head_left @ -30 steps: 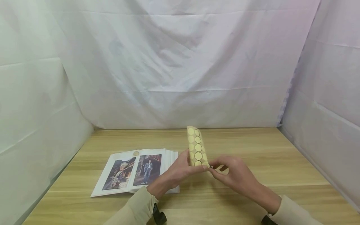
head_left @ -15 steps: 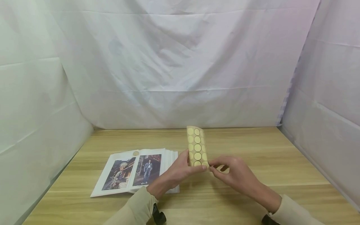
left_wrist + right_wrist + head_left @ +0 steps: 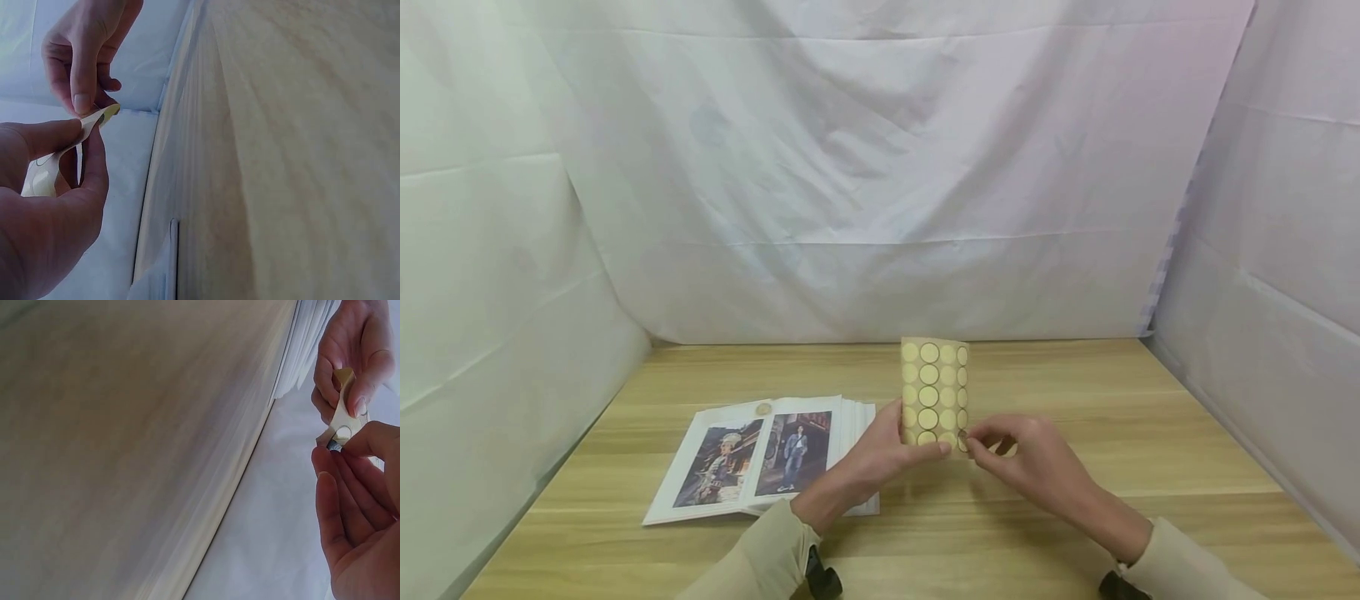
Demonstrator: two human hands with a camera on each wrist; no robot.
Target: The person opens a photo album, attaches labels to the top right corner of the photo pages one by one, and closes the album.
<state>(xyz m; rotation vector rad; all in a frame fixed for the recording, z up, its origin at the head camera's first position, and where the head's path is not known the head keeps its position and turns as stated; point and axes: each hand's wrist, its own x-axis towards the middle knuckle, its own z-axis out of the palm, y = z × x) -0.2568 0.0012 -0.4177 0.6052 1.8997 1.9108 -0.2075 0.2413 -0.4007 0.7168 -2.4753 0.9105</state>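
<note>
My left hand (image 3: pixel 880 448) holds a sheet of round yellow stickers (image 3: pixel 928 396) upright above the table, its thumb across the lower front. In the left wrist view the sheet (image 3: pixel 87 128) is seen nearly edge-on and bent between thumb and fingers. At the sheet's lower right corner, my right hand (image 3: pixel 1037 462) pinches the edge of a round sticker (image 3: pixel 963 442) with thumb and index finger. The right wrist view shows that corner curled, with a dark shiny patch (image 3: pixel 334 445) at the fingertips. How much of the sticker is lifted is hard to tell.
An open photo album (image 3: pixel 856 433) lies left of the hands, partly behind the left wrist. Two photos show on its page, and a round yellowish sticker (image 3: pixel 763 409) sits at the top. White cloth (image 3: pixel 880 167) hangs behind the wooden table (image 3: pixel 1075 392) and at both sides.
The sticker sheet has flattened and turned more toward the head camera, so its right-hand column now shows. My right hand has shifted slightly right, while the left has barely moved.
</note>
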